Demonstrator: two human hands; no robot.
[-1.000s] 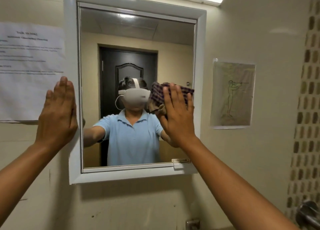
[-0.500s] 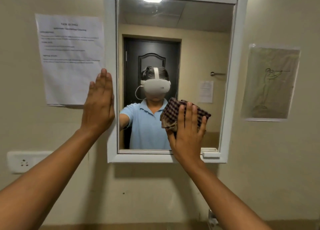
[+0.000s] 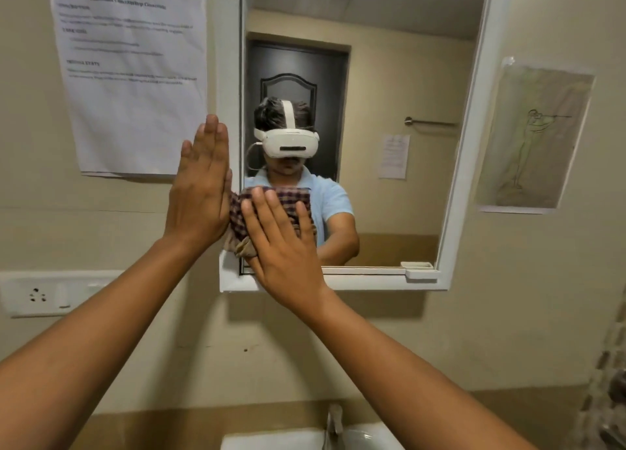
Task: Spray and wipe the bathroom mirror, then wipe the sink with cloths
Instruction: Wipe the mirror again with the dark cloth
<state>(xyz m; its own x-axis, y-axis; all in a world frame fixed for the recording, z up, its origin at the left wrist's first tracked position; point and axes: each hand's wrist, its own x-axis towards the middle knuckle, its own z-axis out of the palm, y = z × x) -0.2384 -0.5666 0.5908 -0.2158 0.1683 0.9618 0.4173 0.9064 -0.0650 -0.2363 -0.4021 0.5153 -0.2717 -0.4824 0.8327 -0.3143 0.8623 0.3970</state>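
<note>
The white-framed mirror (image 3: 389,77) hangs on the beige wall and reflects a person in a blue shirt. My right hand (image 3: 281,243) lies flat with fingers spread, pressing a dark checked cloth (image 3: 291,195) against the mirror's lower left corner. My left hand (image 3: 201,188) is flat and open against the mirror's left frame, right beside the cloth. The top of the white sink (image 3: 271,439) and its tap (image 3: 333,422) show at the bottom edge.
A printed paper sheet (image 3: 132,73) is taped to the wall left of the mirror, and a drawing (image 3: 531,138) to its right. A white socket plate (image 3: 50,292) sits low on the left wall. A small ledge (image 3: 420,271) juts from the frame's bottom right.
My right hand has slid the cloth down and left across the glass, from the right side to the lower left corner. The view has tilted down, bringing the sink into sight.
</note>
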